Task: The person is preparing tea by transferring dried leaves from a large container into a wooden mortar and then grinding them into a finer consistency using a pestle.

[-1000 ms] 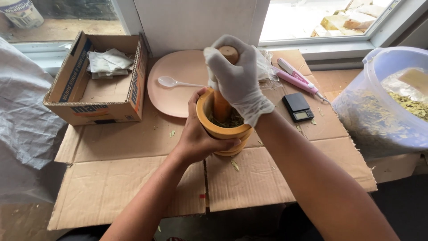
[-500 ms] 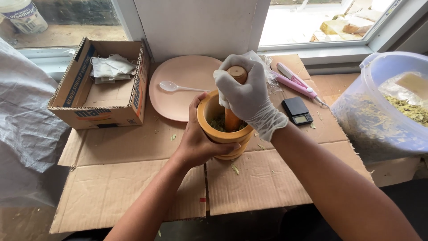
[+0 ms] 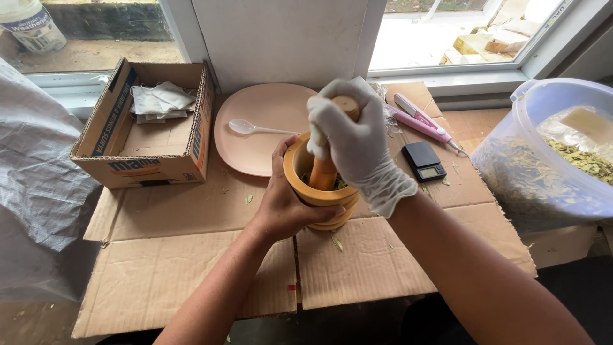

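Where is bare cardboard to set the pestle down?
Free: flattened cardboard left of the left hand, below the box. Crowded: the plate with spoon, and the scale beside the right hand.

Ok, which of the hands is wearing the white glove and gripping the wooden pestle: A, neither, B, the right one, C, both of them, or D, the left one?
B: the right hand wears the white glove and grips the pestle, while the bare left hand steadies the wooden mortar.
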